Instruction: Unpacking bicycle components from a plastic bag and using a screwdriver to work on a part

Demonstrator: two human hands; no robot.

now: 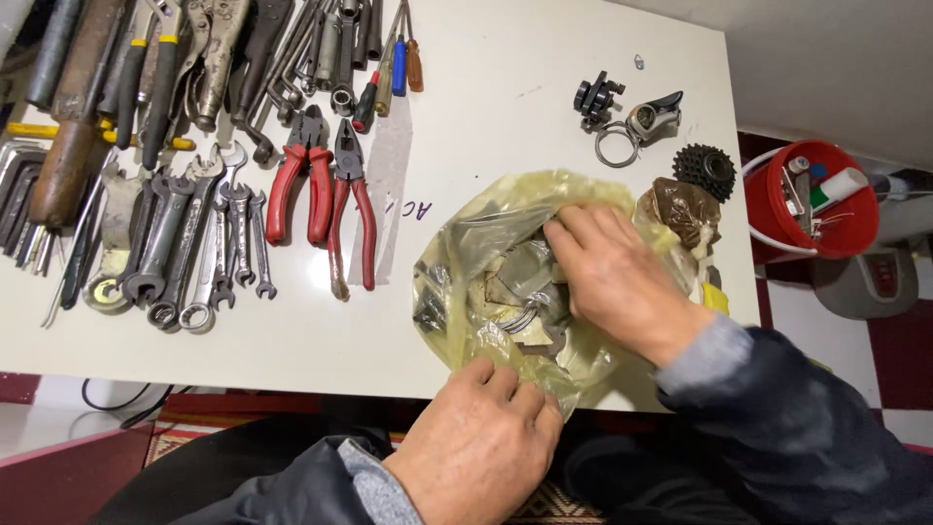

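My right hand point(617, 277) was inside the mouth of the bag point(505, 282), fingers curled down on the metal parts point(525, 292) in it — whether they actually pinched one I could not tell. My left hand point(481, 437) was closed on the bag's near edge at the table point(486, 107) rim, pinning the plastic. The parts lay just left of my right grip and straight ahead of my left; the right was nearer. One bag, long axis slanting from the near edge to the far right. Beyond it: one cog cluster point(705, 170), one wrapped lump point(680, 209), one shifter point(651, 119). To the left lay two red-handled pliers point(301, 185) and a row of spanners point(194, 248) — too overlapped to count. A red bucket point(812, 199) stood off the table's right edge.
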